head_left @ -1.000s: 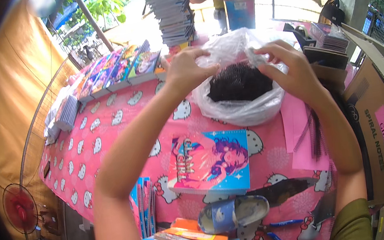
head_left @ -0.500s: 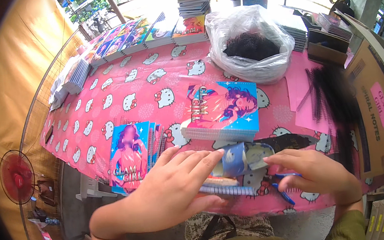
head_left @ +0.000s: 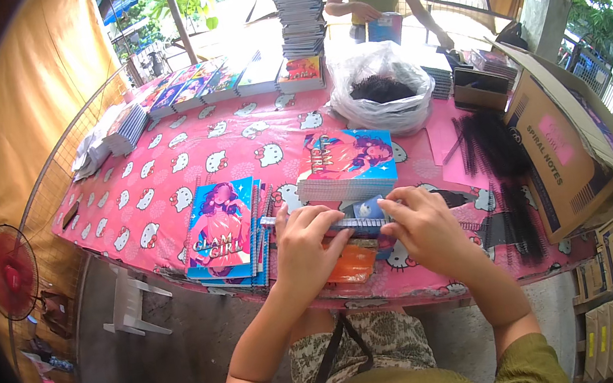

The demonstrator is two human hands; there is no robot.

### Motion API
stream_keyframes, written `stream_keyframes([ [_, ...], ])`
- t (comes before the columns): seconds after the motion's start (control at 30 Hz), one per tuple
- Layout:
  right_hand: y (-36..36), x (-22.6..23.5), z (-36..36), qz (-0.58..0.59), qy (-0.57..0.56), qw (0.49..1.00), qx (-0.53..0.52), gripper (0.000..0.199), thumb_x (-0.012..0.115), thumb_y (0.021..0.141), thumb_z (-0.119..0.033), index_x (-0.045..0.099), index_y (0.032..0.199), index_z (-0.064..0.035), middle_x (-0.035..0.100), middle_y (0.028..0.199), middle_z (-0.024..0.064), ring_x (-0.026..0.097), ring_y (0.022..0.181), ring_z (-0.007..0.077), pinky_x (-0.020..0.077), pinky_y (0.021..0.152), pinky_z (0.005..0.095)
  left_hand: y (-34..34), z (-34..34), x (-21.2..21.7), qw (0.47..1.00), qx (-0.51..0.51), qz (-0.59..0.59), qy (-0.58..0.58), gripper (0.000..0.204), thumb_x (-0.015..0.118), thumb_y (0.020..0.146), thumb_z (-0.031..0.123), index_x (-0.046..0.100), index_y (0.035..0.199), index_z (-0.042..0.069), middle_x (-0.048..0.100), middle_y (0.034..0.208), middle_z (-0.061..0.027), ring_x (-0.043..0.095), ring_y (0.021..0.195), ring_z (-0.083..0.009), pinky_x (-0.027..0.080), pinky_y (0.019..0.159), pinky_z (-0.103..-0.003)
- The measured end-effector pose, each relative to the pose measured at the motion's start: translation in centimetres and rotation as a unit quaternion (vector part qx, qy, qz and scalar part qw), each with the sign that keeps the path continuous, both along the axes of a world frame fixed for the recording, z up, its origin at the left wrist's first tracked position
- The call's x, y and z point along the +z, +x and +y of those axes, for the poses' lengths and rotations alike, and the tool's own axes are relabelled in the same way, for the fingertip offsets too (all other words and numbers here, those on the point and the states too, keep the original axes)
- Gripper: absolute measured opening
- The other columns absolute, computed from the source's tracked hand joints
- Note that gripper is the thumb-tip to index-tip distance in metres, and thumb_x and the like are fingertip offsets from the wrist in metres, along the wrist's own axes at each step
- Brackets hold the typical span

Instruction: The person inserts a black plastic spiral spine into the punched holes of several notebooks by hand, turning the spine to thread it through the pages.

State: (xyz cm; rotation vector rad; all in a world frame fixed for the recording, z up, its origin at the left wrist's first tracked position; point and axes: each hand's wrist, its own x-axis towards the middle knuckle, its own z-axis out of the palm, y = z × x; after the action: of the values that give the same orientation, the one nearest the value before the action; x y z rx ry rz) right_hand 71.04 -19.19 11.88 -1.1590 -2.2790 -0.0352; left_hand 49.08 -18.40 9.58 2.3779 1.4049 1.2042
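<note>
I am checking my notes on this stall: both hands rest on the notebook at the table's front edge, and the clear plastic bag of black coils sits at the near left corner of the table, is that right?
Not quite. In the head view the left hand and right hand do rest on the notebook at the front edge, but the plastic bag sits at the far side of the table.

A small notebook (head_left: 360, 219) lies flat near the front edge of the pink table, crosswise before the person, just in front of a stack of notebooks. Its cover is blue with a pale patch, mostly hidden. A dark spiral binding runs along its near long edge, showing between the two hands. Under its near side lies an orange packet (head_left: 351, 265), flat and glossy, partly covered by the left hand
</note>
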Motion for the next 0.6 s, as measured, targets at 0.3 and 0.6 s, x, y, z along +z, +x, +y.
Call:
stream_keyframes([
  [0.3, -4.0, 1.0, -0.5, -0.043, 0.066, 0.989, -0.122, 0.060, 0.061, 0.087, -0.035, 0.044, 0.133, 0.0002, 0.046, 0.134, 0.0190, 0.044, 0.124, 0.0339, 0.0192, 0.101, 0.0635, 0.1, 0.3, -0.9, 0.999, 0.006, -0.033, 0.034, 0.014, 0.076, 0.075, 0.019, 0.073, 0.088, 0.014, 0.063, 0.076, -0.0007, 0.059, 0.078, -0.0194, 0.032, 0.099, -0.043],
  [0.6, -3.8, -6.6, -5.0, -0.105, 0.066, 0.979, -0.162, 0.070, 0.053, 0.090, -0.045, 0.040, 0.137, 0.0044, 0.031, 0.150, 0.0221, 0.029, 0.140, 0.0366, -0.0007, 0.099, 0.0770, 0.2, 1.1, -1.4, 0.998, -0.008, -0.037, 0.051, 0.010, 0.073, 0.076, 0.020, 0.072, 0.084, 0.015, 0.061, 0.079, 0.0009, 0.056, 0.082, -0.0209, 0.032, 0.097, -0.044],
])
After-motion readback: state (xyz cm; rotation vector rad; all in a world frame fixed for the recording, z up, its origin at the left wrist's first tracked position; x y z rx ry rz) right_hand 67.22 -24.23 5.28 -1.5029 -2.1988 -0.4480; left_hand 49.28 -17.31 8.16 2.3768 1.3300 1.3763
